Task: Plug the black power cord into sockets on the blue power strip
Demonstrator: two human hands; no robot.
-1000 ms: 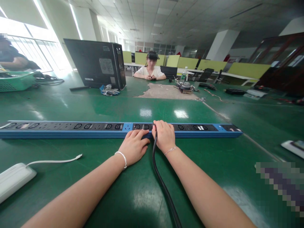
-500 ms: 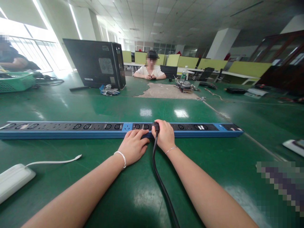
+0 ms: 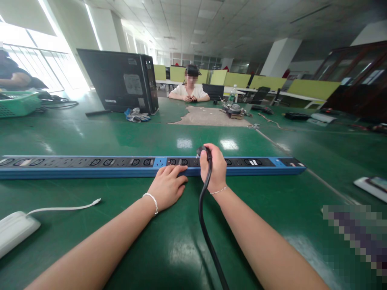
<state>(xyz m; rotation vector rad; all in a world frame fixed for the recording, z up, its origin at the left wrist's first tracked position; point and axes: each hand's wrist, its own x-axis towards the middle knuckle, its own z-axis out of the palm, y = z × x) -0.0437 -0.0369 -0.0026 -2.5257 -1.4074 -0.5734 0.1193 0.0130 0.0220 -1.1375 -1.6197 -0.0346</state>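
A long blue power strip (image 3: 90,173) with a row of black sockets lies across the green table. My left hand (image 3: 169,185) rests on its front edge near the middle, fingers spread out and holding nothing. In my right hand (image 3: 215,169) is a black power plug (image 3: 202,151), raised just above the strip and tilted so that its metal prongs show on the left side. The plug's black cord (image 3: 204,225) runs down from my fingers toward the bottom edge of the view.
A black computer case (image 3: 117,80) and a glove (image 3: 137,115) stand beyond the strip. A white adapter (image 3: 18,231) with a cable lies at left, a green basket (image 3: 19,105) farther back. Opposite sits a person (image 3: 190,90). A phone-like device (image 3: 373,187) lies right.
My right hand has lifted the plug off the strip's socket, up and slightly right, and tilted it. My left hand stays on the strip's edge.
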